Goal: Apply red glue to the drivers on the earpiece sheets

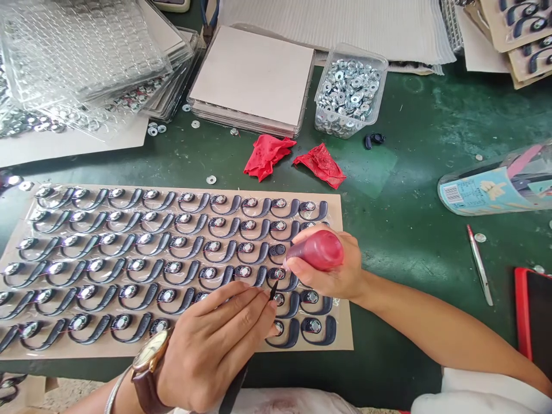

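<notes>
My right hand [342,273] is wrapped round a red squeeze bottle [319,251], tilted with its narrow end towards the parts on the card. In my left hand [224,333] is a pair of black tweezers [235,388], its tip close to a silver round piece [276,274] in one of the dark curved parts. These hook-shaped parts lie in rows on a brown card sheet [345,328] under clear film, most with a silver round piece and thin red wires. One dark part [276,250] by the bottle shows no silver piece. The bottle's nozzle is hidden by my fingers.
A clear tub of metal washers [351,92] stands behind, beside stacked trays under a white sheet [254,75]. Two red cloths [269,156] lie before them. To the right are silver tweezers [479,265], a cut plastic bottle [474,187] and a red-edged device [522,310].
</notes>
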{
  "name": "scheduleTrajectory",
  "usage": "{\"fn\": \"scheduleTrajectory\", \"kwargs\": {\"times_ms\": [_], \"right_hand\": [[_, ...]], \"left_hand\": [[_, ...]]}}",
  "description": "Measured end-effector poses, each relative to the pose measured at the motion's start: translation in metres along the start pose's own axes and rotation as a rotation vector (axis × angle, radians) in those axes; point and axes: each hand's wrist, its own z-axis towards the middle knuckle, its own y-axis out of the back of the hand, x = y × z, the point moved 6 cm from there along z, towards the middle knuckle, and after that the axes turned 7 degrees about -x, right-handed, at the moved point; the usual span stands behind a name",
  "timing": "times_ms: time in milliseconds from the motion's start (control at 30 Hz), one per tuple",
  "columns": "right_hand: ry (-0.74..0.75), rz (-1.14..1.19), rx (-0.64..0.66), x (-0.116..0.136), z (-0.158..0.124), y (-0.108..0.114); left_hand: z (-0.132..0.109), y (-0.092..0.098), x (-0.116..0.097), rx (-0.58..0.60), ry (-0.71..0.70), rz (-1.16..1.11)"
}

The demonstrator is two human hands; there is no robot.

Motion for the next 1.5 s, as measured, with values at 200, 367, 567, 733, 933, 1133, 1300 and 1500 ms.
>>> {"fn": "scheduleTrajectory", "kwargs": {"times_ms": [200, 367, 567, 733, 933, 1133, 1300, 1500], "right_hand": [[0.045, -0.012, -0.001, 0.003, 0.001, 0.002], [0.024, -0.027, 0.014, 0.003, 0.002, 0.006], [0.020, -0.006, 0.015, 0.004, 0.002, 0.006], [0.035, -0.020, 0.031, 0.005, 0.000, 0.004], [0.090, 0.054, 0.039, 0.006, -0.006, 0.000], [-0.039, 0.191, 0.056, 0.004, 0.003, 0.005], [-0.309, 0.348, 0.114, -0.011, 0.018, 0.010], [-0.242, 0.292, -0.027, -0.020, 0.048, 0.017]], "left_hand": [[0.001, 0.000, 0.001, 0.000, 0.024, -0.021], [0.006, 0.002, 0.007, -0.019, 0.072, -0.100], [0.016, 0.007, 0.014, -0.054, 0.119, -0.155], [0.021, 0.008, 0.024, -0.083, 0.215, -0.265], [0.022, 0.006, 0.041, -0.056, 0.417, -0.313], [0.026, 0.007, 0.048, -0.087, 0.456, -0.303], [0.022, 0.010, 0.045, -0.091, 0.442, -0.314], [0.022, 0.017, 0.037, -0.056, 0.162, -0.155]]}}
